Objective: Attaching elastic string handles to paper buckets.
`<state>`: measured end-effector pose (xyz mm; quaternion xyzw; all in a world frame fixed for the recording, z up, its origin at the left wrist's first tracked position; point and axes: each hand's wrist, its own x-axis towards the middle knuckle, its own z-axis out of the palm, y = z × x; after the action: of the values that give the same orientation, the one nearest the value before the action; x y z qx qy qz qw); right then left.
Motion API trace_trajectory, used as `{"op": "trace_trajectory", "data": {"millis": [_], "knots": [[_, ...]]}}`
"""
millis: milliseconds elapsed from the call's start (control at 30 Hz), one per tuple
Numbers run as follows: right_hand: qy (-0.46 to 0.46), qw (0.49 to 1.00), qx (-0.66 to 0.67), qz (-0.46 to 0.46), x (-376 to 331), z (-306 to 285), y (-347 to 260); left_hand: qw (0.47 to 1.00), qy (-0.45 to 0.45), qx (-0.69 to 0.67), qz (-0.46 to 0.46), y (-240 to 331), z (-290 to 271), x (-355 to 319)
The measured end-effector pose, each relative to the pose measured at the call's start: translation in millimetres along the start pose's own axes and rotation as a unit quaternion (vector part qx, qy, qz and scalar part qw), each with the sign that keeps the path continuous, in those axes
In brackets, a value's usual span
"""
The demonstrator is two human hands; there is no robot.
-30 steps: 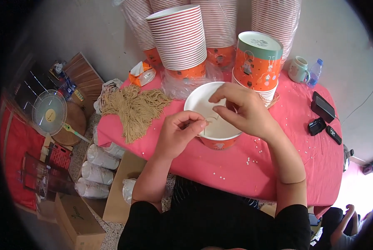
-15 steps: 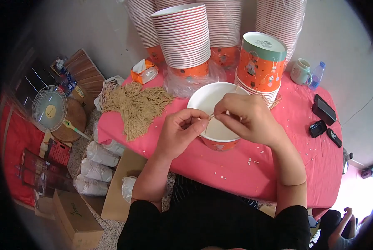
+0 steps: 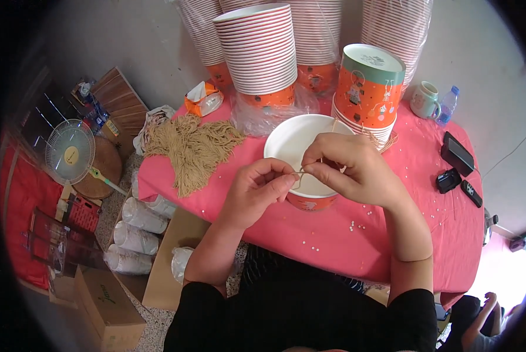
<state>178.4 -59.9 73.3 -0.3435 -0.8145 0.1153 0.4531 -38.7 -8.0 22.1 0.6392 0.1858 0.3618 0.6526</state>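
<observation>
Over the near rim of a paper bucket, white inside and orange outside, both my hands pinch a thin tan cord. My left hand has it between thumb and fingertips, fingers curled. From the other side, my right hand grips the cord with thumb and index finger, fingertips almost touching the left ones. A small bent length of cord hangs between them. Another bit of cord shows at the bucket's far rim. Whether the cord is knotted is too small to tell.
A pile of tan cords lies left on the pink-covered table. Stacked paper buckets and an upturned bucket stand behind. At right are a mug, a bottle and black devices. Small white discs lie scattered.
My fingertips have shifted slightly down, and a bent piece of cord now shows more plainly between them. Both hands keep their pinch; the bucket stays in place.
</observation>
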Motion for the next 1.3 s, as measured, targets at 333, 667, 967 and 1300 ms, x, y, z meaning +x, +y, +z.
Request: {"op": "trace_trajectory", "data": {"millis": [333,667,967,1300], "knots": [[0.008,0.998,-0.054,-0.039,2.3,13.0,11.6,0.996,0.059,0.040,0.052,-6.7,4.0,-4.5],[-0.019,0.999,-0.028,-0.013,2.8,16.5,11.7,0.983,0.085,0.124,0.100,-10.9,6.5,-3.3],[-0.052,0.995,0.049,0.068,1.3,18.9,13.2,0.955,0.133,0.210,0.163,-14.1,14.1,-2.5],[-0.102,0.974,0.147,0.143,0.5,17.1,13.2,0.854,0.131,0.367,0.344,-8.5,15.1,0.6]]}}
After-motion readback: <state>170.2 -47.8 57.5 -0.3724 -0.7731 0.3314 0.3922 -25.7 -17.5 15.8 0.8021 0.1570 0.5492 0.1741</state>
